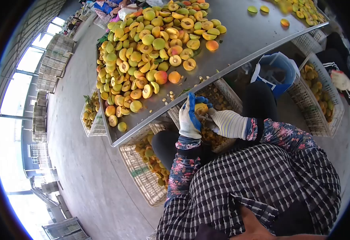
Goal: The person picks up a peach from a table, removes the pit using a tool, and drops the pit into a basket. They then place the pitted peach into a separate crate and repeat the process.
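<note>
A large heap of halved and whole yellow-orange fruit (143,52) lies on the metal table (231,44). Just past the table's near edge, my left hand (191,118), in a white and blue glove, is closed round a yellow fruit (201,109). My right hand (227,123), in a striped white glove, is closed beside the same fruit; a small dark object, too unclear to name, shows at its fingers. Beneath both hands stands a crate (234,96) with fruit pieces in it. Loose pits (171,96) are scattered near the table edge.
Fruit crates stand at the lower left (145,186), under the table's left corner (98,127) and at the right (335,96). A blue and white bucket (291,72) is right of my hands. A co-worker's gloved hand (341,80) shows at far right. Stacked crates (55,60) line the left.
</note>
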Motion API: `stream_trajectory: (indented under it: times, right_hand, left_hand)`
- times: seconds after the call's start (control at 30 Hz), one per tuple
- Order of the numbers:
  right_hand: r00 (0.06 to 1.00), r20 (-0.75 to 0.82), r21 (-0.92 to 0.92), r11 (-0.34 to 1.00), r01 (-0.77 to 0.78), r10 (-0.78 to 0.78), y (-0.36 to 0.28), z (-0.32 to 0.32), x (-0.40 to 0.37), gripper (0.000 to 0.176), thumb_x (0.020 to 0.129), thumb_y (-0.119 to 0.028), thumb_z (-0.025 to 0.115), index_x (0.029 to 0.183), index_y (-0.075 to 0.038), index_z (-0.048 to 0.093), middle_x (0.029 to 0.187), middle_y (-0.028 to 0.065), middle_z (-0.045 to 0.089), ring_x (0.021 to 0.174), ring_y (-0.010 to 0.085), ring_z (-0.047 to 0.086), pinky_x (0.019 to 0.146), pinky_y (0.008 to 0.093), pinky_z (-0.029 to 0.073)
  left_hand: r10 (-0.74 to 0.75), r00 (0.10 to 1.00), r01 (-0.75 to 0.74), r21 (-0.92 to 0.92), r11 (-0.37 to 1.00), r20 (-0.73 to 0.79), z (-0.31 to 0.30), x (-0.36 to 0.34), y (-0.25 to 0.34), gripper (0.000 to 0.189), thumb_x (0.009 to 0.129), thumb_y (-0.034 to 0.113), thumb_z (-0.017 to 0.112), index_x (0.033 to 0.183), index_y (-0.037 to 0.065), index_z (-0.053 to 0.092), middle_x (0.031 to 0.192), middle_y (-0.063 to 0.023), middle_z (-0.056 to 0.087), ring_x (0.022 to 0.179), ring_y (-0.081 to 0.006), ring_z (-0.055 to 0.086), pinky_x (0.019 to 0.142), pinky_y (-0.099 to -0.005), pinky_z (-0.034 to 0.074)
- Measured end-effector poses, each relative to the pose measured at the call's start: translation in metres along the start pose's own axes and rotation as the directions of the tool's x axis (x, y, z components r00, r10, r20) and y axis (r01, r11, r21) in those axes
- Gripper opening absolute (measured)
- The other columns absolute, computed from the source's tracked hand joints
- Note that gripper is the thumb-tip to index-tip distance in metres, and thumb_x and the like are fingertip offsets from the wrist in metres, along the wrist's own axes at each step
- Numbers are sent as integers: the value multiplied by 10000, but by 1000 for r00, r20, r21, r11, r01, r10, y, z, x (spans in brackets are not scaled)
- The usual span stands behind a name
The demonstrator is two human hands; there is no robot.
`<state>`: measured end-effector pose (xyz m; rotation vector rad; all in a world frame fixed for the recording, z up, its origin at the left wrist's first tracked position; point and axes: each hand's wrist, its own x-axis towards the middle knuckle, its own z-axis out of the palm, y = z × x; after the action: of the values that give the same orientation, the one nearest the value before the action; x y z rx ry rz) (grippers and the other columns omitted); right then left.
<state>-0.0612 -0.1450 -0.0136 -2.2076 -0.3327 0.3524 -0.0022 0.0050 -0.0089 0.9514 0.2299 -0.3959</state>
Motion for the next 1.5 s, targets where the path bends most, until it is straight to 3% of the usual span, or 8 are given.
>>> stream_trajectory:
  times: [0.43, 0.53, 0.9, 1.2, 1.23, 1.33, 1.43, 1.5]
  right_hand:
    - [971, -105, 328, 914, 239, -216, 24, 35, 11, 262, 950, -186, 588, 1160, -43, 525, 880, 112, 646, 759, 255, 635, 716, 325, 519]
    - [920, 379, 751, 549, -367, 97, -32, -17, -12, 266, 958, -335, 596, 1050, -91, 546, 677, 14, 548, 497, 151, 528, 452, 304, 441]
    - [817, 576, 815, 93, -572, -16, -22, -29, -21, 301, 968, -425, 557, 924, -127, 554, 576, -58, 415, 410, 63, 364, 379, 218, 279]
    - [948, 315, 634, 733, -248, 48, -15, -34, -32, 364, 984, -389, 524, 1129, -56, 512, 609, 37, 529, 447, 169, 497, 439, 319, 418]
    - [977, 209, 482, 873, -73, -33, 6, -22, -30, 382, 985, -388, 517, 1159, -48, 498, 631, 67, 551, 492, 213, 531, 478, 347, 436]
    - [973, 207, -62, 991, 119, -104, 28, -15, -29, 422, 985, -376, 487, 1238, -40, 452, 749, 206, 617, 728, 402, 621, 659, 464, 478]
    - [957, 289, -197, 979, 57, 3, 11, -29, -37, 445, 975, -340, 480, 1314, -64, 397, 740, 214, 625, 726, 405, 625, 648, 468, 480]
    - [936, 343, -258, 966, 15, 77, 8, -33, -39, 495, 969, -326, 480, 1377, -75, 357, 734, 199, 631, 713, 397, 625, 646, 468, 484]
  left_hand:
    - [40, 999, -40, -23, 999, 17, 0, -3, -4, 397, 987, 381, 528, 960, -11, 585, 863, -149, 639, 755, -298, 653, 684, -428, 564]
    - [118, 992, -115, -59, 992, 43, 7, -9, -4, 440, 988, 394, 522, 958, -37, 606, 854, -148, 654, 736, -274, 664, 674, -387, 570]
    - [-79, 987, 107, -203, 973, 141, 7, -5, -3, 357, 998, 358, 507, 940, 19, 603, 841, -135, 648, 739, -296, 659, 689, -427, 578]
    - [364, 921, -384, 499, 777, 140, -33, 1, 11, 234, 966, 122, 525, 1105, -48, 605, 935, -110, 703, 786, -217, 687, 719, -299, 560]
    - [175, 984, -172, 170, 970, -6, -34, -1, 17, 252, 972, 157, 552, 1047, -66, 643, 932, -131, 704, 776, -210, 685, 716, -301, 561]
    - [633, 618, -577, 816, -37, 466, -64, -14, 36, 263, 870, 82, 592, 1124, 17, 600, 959, -104, 693, 858, -279, 677, 784, -371, 524]
    - [640, 717, -370, 626, 686, -278, -84, -46, 80, 264, 987, 184, 557, 1033, -39, 690, 875, -44, 698, 796, -79, 615, 673, -228, 485]
    - [700, 666, -144, 876, 461, -258, -151, -49, 106, 317, 958, 269, 594, 1040, -23, 685, 919, -84, 724, 812, -152, 667, 713, -278, 499]
